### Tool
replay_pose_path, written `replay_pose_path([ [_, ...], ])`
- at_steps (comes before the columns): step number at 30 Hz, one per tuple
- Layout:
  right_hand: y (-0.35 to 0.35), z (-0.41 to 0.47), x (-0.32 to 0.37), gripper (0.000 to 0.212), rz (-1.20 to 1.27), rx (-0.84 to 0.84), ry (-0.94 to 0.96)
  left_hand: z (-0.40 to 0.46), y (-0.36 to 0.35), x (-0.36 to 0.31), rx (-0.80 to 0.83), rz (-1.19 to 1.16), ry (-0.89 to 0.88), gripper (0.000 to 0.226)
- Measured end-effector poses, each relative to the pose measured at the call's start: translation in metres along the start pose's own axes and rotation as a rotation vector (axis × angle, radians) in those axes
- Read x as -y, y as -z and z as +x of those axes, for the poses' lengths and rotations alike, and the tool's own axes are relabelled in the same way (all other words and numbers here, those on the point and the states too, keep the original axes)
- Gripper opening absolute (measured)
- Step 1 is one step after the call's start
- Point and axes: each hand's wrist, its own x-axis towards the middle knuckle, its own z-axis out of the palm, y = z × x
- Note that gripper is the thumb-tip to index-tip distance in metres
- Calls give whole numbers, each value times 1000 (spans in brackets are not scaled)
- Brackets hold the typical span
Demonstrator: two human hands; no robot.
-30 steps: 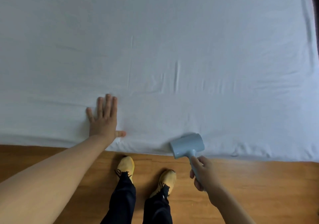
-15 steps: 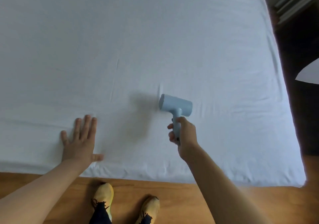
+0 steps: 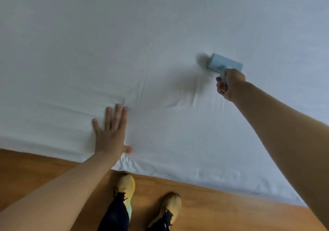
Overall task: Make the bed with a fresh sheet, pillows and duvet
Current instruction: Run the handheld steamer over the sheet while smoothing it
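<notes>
Already the white sheet (image 3: 160,35) covers the bed; the left hand (image 3: 111,133) presses flat near its front edge. Farther in, the right hand (image 3: 229,84) grips a blue handheld steamer (image 3: 223,64). Pillows and duvet unseen, probably pending.

You will find no readable text, label or number here; the blurred pale-blue handheld tool (image 3: 224,65) seems unmarked.

Over the past second the right hand (image 3: 229,84) has carried the pale blue handheld steamer (image 3: 224,65) from the near edge of the bed, at 6 o'clock, out over the white sheet (image 3: 160,35) toward 1 o'clock, arm now outstretched.
</notes>
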Motion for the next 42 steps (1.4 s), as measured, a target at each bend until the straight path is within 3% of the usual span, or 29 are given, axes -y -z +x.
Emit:
replay_pose_path([
  [4, 16, -35, -55, 10, 19, 44, -24, -3, 4, 3, 45, -27, 8, 143],
  [8, 39, -83, -126, 20, 51, 41, -38, -6, 8, 5, 76, -59, -6, 142],
  [12, 56, -146, -184, 18, 50, 37, -73, -10, 15, 8, 79, -68, -33, 140],
  [20, 71, -237, -258, 26, -2, -29, -213, -22, 15, 49, 3, -94, -248, 126],
  [22, 72, -252, -264, 29, -17, -61, -220, -26, 15, 72, -2, -26, -236, 128],
  [26, 52, -271, -238, 26, 68, -62, -116, -28, 17, 118, 74, -103, 35, 144],
  [33, -46, -180, -139, 29, 147, -122, 169, -23, 12, 113, 94, -78, 39, 149],
  [37, -81, -139, -126, 23, 164, -101, 51, -23, 12, 115, 92, -83, 28, 151],
  [42, -106, -172, -176, 31, 208, -103, -65, -26, 15, 115, 104, -97, 27, 151],
])
